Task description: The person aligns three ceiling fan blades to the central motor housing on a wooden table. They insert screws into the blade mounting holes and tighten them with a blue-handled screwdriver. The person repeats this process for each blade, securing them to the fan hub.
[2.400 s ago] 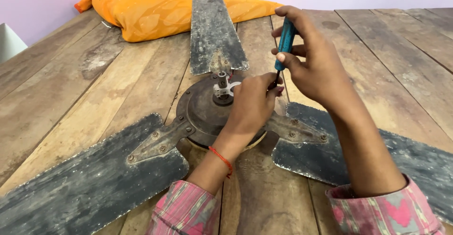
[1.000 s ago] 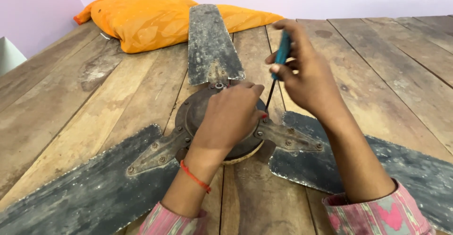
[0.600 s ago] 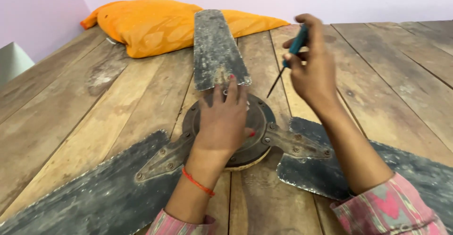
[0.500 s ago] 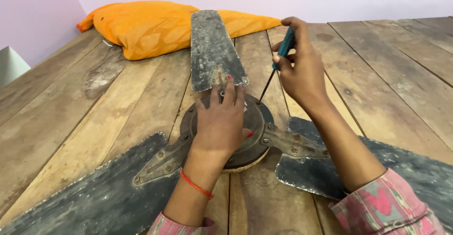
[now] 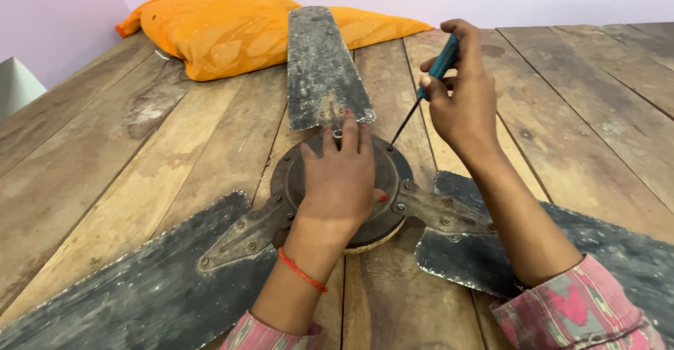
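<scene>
Nearest the camera, two sleeves of pink patterned cloth are showing at the bottom edge, one on each forearm. A thin red thread band (image 5: 302, 271) is circling the left wrist. Two of the three dusty grey metal fan blades are lying closest: one blade (image 5: 133, 287) is stretching toward the lower left and another blade (image 5: 562, 252) toward the lower right, each joined by a bolted metal bracket to the hub.

Just beyond, the left hand (image 5: 340, 174) is lying palm down on the round dark metal motor hub of the ceiling fan (image 5: 393, 174), its fingers spread flat and reaching toward the root of the third blade (image 5: 324, 65), which is pointing away from the camera. That hand is pressing on the hub rather than closing around anything.

To the right and slightly farther, the right hand (image 5: 463, 97) is gripping one screwdriver with a teal handle (image 5: 439, 65), fingers curled tightly round it, while the thin shaft is slanting down to the hub's far rim.

The whole fan is resting in the middle of the worn wooden plank tabletop (image 5: 126, 160). At the far edge one orange pillow (image 5: 225, 30) is lying against a pale lilac wall (image 5: 56, 13).
</scene>
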